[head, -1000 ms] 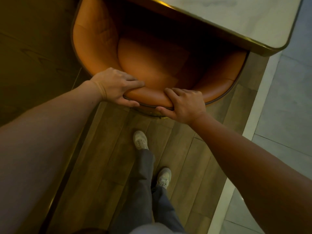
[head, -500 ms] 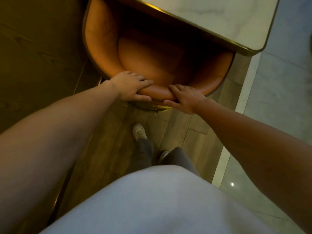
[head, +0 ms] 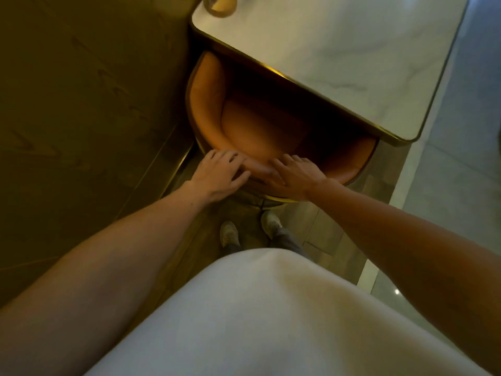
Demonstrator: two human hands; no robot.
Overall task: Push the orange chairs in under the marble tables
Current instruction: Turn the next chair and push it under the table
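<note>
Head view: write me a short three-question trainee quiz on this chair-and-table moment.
1. True or false: the left hand and the right hand both lie on the back of the orange chair.
2. The chair's seat is: A) partly under the marble table; B) wholly clear of it; C) tipped over.
3. How many shoes are visible?
Key: 1 true; 2 A; 3 two.
</note>
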